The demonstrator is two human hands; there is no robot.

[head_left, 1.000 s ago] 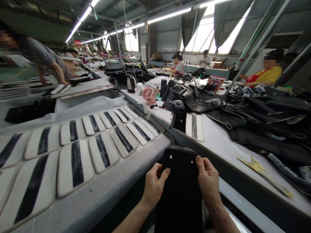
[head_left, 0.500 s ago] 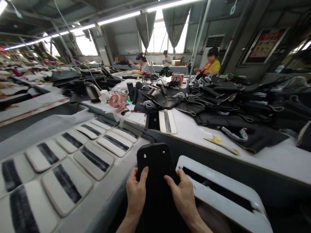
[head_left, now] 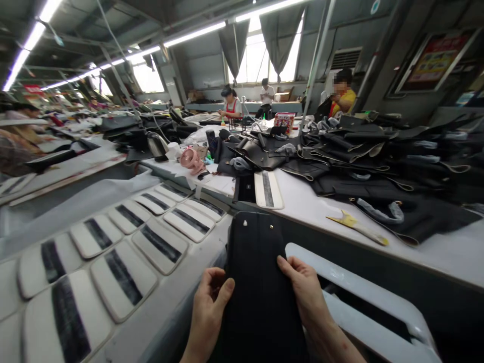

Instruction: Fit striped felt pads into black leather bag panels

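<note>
A long black leather panel (head_left: 260, 282) with rounded top corners stands tilted up before me. Two small metal fittings show near its top edge, one silvery and one gold. My right hand (head_left: 306, 287) pinches its right edge, thumb on the front face. At the left edge is my left hand (head_left: 207, 307), its fingers curled and its thumb lying over the border; the fingertips are partly hidden. The panel's lower end runs out of view at the bottom.
Pale panels with dark stripes (head_left: 161, 248) lie in rows on the left table. A white slotted chair back (head_left: 370, 287) stands at right. Across the far bench are black leather pieces (head_left: 348, 176), a yellow-marked tool (head_left: 355, 227), a pink fan (head_left: 192, 160) and a kettle (head_left: 156, 146). Several people work farther off.
My view has turned slightly left. The panel's top now sits higher between my hands, and both hands are lower along its edges, with the left fingers more curled at the border.
</note>
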